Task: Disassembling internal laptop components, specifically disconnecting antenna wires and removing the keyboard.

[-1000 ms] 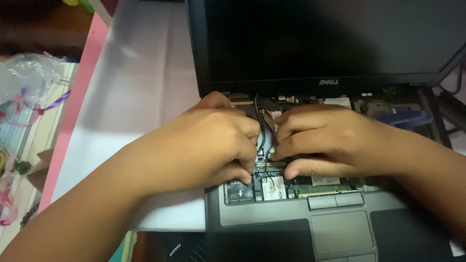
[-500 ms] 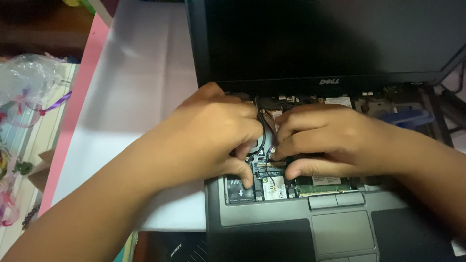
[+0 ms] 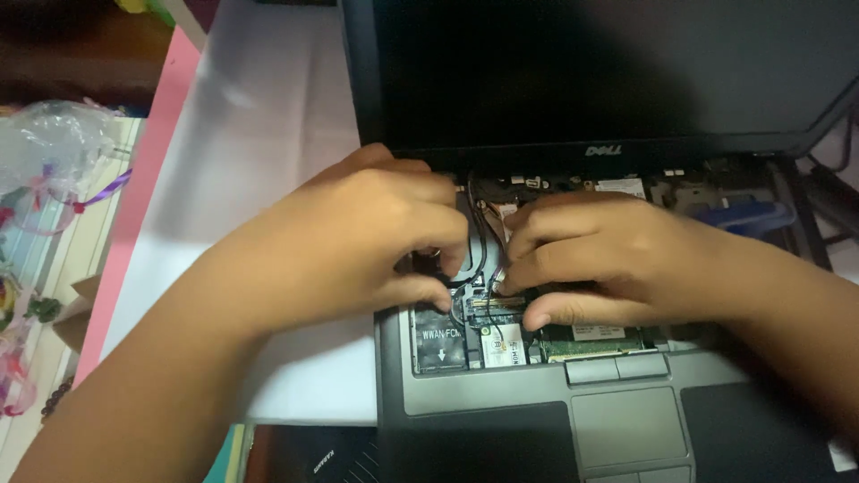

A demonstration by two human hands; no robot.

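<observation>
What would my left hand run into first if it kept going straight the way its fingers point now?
Most likely the right hand. The left hand points rightward across the opened laptop, its fingertips at the thin black cables between the two hands, so those come first, then the right fingers.

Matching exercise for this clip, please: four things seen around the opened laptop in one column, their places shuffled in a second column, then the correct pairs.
1. dark blank laptop screen
2. grey rectangular touchpad
3. crumpled clear plastic bag
4. thin black cables

A. between the left hand and right hand
B. far left edge
C. top of view
D. below the hands

Pairs: 1-C, 2-D, 3-B, 4-A
</observation>
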